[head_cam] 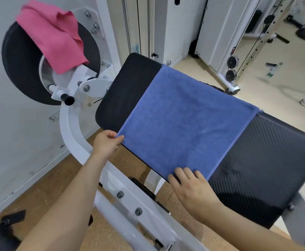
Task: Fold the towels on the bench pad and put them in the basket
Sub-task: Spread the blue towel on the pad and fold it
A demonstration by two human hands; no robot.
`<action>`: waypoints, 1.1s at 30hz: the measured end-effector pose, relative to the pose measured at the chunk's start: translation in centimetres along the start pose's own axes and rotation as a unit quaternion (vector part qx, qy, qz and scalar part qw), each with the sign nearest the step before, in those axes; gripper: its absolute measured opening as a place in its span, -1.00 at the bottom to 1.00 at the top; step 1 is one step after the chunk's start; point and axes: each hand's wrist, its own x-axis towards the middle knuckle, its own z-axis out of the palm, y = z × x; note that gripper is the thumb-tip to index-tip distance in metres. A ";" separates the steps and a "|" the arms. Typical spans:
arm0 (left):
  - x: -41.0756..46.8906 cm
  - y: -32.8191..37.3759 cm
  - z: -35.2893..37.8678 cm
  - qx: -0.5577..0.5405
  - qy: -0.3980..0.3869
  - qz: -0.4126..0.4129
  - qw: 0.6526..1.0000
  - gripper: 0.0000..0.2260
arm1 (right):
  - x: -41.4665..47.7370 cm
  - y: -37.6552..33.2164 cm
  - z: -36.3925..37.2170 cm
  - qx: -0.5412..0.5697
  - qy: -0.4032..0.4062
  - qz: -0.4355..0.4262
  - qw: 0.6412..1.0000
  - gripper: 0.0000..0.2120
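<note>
Both hands are at the near edge of the blue towel (184, 120). The left hand (106, 143) pinches the towel's near-left corner, with the thumb on top and the fingers curled underneath. The right hand (190, 187) has its fingers (188, 172) laid over the near-right corner. I cannot tell whether its thumb is tucked under to grip or the hand only presses down.

The towel is a soft, nappy terry square with a stitched hem. It lies flat and smooth across the middle of the bench pad (275, 160), and its far edge hangs just over the pad's back side. The pad is black with rounded corners and a fine woven, carbon-like pattern, bare on either side of the cloth.

A pink towel (52, 38), thinner and rumpled into folds, is draped over a round black cushion (19, 69) on the machine to the left, well apart from the blue one. A glossy white metal frame (70, 131) curves under the pad, studded with bolts. The floor (44, 187) below looks like speckled cork.
</note>
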 end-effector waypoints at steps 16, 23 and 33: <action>0.2 1.0 -3.7 -0.084 -0.232 0.040 0.968 -0.60 | -0.4 2.9 -2.0 0.215 -0.124 0.126 0.960 -0.80; -0.6 1.6 -4.5 0.086 -0.144 0.104 0.980 -0.67 | -0.6 5.2 -5.5 0.355 -0.191 0.157 0.902 -0.78; -0.1 4.6 -7.1 0.062 -0.244 0.121 0.960 -0.76 | -1.0 8.0 -8.0 0.481 -0.175 0.241 0.825 -0.78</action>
